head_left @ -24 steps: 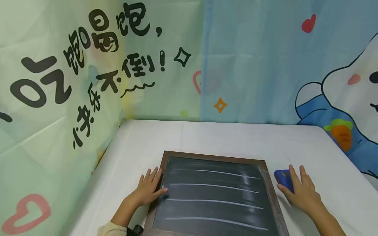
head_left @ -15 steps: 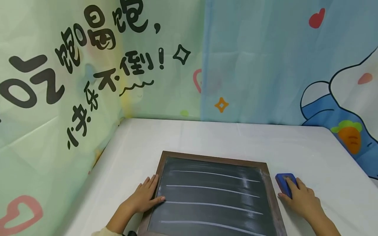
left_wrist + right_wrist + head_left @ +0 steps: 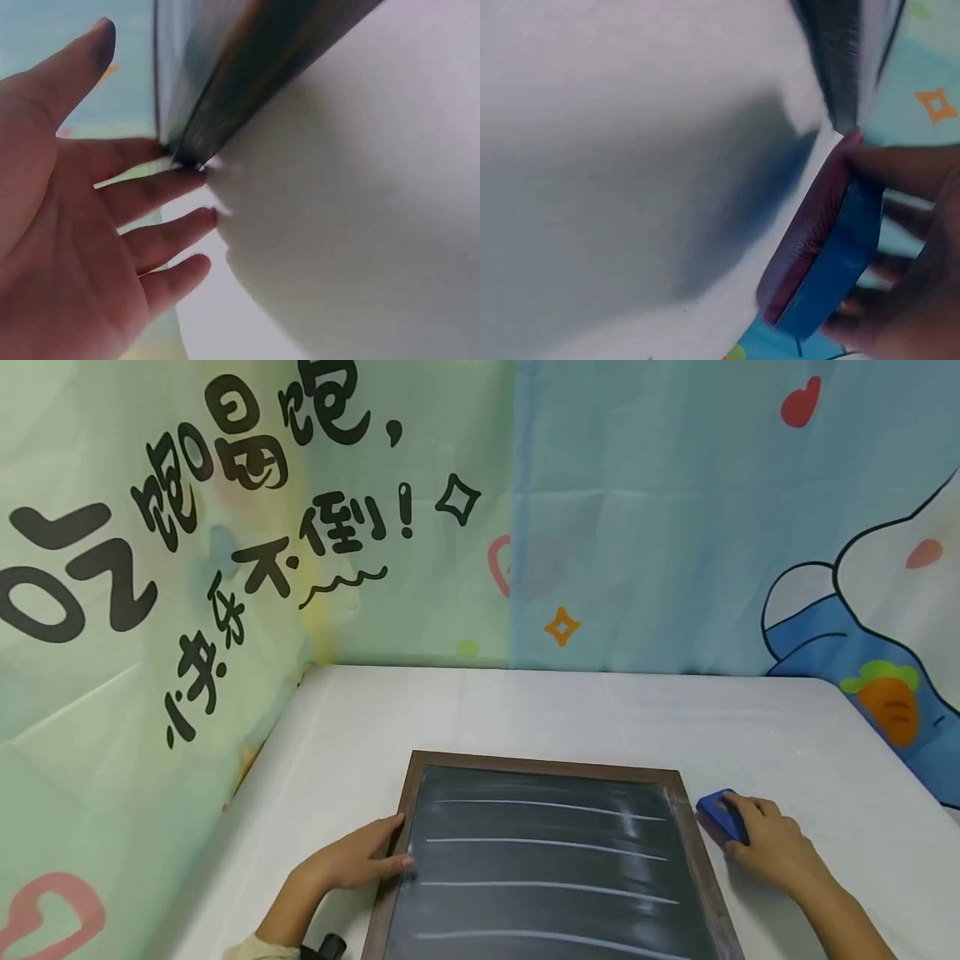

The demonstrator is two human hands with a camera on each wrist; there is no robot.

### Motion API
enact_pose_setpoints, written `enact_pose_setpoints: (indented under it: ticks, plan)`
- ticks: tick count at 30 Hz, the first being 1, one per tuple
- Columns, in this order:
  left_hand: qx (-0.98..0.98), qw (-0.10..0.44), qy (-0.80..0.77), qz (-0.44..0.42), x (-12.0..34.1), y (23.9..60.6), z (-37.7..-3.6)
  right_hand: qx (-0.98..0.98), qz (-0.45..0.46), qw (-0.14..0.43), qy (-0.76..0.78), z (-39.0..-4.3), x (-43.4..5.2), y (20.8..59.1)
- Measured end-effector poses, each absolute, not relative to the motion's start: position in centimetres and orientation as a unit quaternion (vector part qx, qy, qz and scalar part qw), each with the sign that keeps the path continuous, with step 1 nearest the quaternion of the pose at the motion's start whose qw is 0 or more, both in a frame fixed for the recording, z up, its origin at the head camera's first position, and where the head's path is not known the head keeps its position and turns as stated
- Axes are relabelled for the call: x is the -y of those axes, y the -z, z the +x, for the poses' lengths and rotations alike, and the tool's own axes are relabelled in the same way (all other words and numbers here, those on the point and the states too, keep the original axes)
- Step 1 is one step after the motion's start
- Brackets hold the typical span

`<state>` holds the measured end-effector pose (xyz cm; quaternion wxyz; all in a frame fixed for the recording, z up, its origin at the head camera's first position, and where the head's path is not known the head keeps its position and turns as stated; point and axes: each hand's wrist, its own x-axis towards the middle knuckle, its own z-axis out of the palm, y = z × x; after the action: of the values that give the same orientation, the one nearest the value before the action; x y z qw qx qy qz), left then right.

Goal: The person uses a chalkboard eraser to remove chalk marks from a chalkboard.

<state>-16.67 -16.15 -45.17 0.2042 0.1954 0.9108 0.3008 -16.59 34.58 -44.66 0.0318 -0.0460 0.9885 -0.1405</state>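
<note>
The right hand (image 3: 772, 847) now grips the eraser (image 3: 720, 816), fingers curled over its far end and thumb on the near side; 0.8 s ago the same hand lay flat on top of it with fingers spread, and half a second ago the fingers had begun to fold. In the right wrist view the eraser (image 3: 832, 247) is tilted, its dark red felt face turned toward the white surface (image 3: 630, 150) and lifted off it along one edge, the blue back under the fingers (image 3: 907, 169). It sits just beside the right edge of the board (image 3: 547, 868), apart from the frame.

The left hand (image 3: 352, 858) rests at the board's left edge, fingers straight and together, thumb tip on the dark face near the second chalk line. Earlier the fingers were fanned out over the frame; now they lie closer and lower along it. The left wrist view shows the fingers (image 3: 161, 191) open, their tips touching the frame's corner (image 3: 187, 154).

The board lies flat on the surface (image 3: 525, 710), four white lines across it, as before. Printed cloth (image 3: 225, 527) hangs behind and to the left.
</note>
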Motion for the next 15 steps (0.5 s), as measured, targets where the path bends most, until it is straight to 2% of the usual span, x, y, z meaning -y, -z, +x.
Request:
enact_pose_setpoints:
  ticks: [7,15]
  plan:
    - [-0.901,0.165,-0.340,0.214,17.0,46.2,-18.8,-0.976,-0.155,-0.002,0.154,-17.2,-32.3,43.8]
    - [-0.885,0.154,-0.374,0.232,17.6,48.3,-19.5,-0.979,-0.158,0.022,0.127,-17.6,-31.2,43.7]
